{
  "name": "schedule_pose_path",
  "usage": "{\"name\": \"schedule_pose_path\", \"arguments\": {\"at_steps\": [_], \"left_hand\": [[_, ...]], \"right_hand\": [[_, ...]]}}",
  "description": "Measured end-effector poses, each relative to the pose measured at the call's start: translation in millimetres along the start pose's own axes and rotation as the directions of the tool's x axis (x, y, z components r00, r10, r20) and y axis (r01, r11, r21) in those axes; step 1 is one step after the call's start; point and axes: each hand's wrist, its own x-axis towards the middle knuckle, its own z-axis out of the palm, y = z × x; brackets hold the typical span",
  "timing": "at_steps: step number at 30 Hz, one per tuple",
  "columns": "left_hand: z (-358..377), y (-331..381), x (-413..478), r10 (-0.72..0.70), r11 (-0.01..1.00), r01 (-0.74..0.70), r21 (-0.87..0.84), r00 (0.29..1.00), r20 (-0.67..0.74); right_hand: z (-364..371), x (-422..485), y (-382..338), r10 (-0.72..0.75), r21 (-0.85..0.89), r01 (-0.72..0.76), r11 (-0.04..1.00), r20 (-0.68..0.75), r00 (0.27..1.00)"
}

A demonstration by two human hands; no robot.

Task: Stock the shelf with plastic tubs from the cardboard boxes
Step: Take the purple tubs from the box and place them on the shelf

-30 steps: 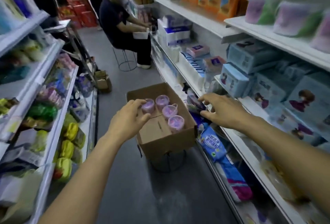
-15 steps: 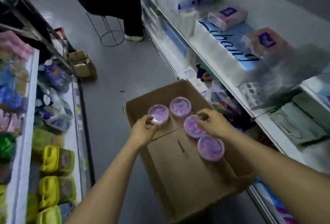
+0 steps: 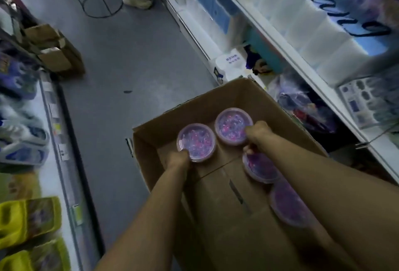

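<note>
Down in the box (image 3: 244,95), left grip (image 3: 178,160) pinches the left tub (image 3: 196,142) at its rim — right grip (image 3: 257,135), the middle tub (image 3: 262,169).

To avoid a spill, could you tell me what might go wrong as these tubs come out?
1. The left hand grips the left tub only at its near rim, so it may tip or slip when lifted.
2. The right hand sits between the far tub and the middle tub, which lie close together; lifting one could knock the other.

Dark cursive lettering on the white pack (image 3: 313,33) is unreadable.
</note>
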Motion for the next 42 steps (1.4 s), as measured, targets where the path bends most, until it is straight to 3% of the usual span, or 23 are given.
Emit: {"name": "schedule_pose_path", "arguments": {"at_steps": [3,6,12,20,26,31,36,42], "left_hand": [[-0.4,-4.7,-6.7,-0.013,1.000,0.013,-0.028,1.000,-0.008],[-4.7,-4.3,-28.2,-0.006,0.999,0.007,-0.045,1.000,0.020],[-21.9,-7.0,-98.7,0.134,0.984,-0.132,-0.118,0.991,0.003],[-25.9,-32.2,-265.9,0.377,0.918,-0.346,-0.196,0.913,0.155],[-6.7,-103.5,-417.1,0.522,0.852,-0.474,-0.221,0.797,0.304],[24.8,-202.5,-546.6,0.545,0.838,-0.467,-0.283,0.686,0.482],[60.4,-308.8,-647.1,0.424,0.891,-0.406,-0.202,0.589,0.688],[107.5,-412.9,-758.4,0.299,0.867,-0.496,-0.049,0.440,0.847]], "right_hand": [[2.5,1.3,1.5,0.035,0.100,-0.036,0.994,0.011,0.999],[-3.0,-10.2,2.6,-0.024,0.171,0.019,0.985,0.030,0.999],[-56.0,-68.9,17.6,-0.123,0.315,0.086,0.945,0.099,0.987],[-178.1,-196.5,107.9,-0.177,0.579,0.034,0.815,0.193,0.965],[-278.4,-323.9,249.2,-0.215,0.702,0.101,0.705,0.077,0.974],[-349.5,-451.8,402.6,-0.185,0.797,0.215,0.565,-0.132,0.974],[-401.7,-570.0,561.8,-0.100,0.843,0.343,0.415,-0.332,0.938],[-442.3,-685.0,715.3,0.084,0.844,0.420,0.335,-0.470,0.879]]}}
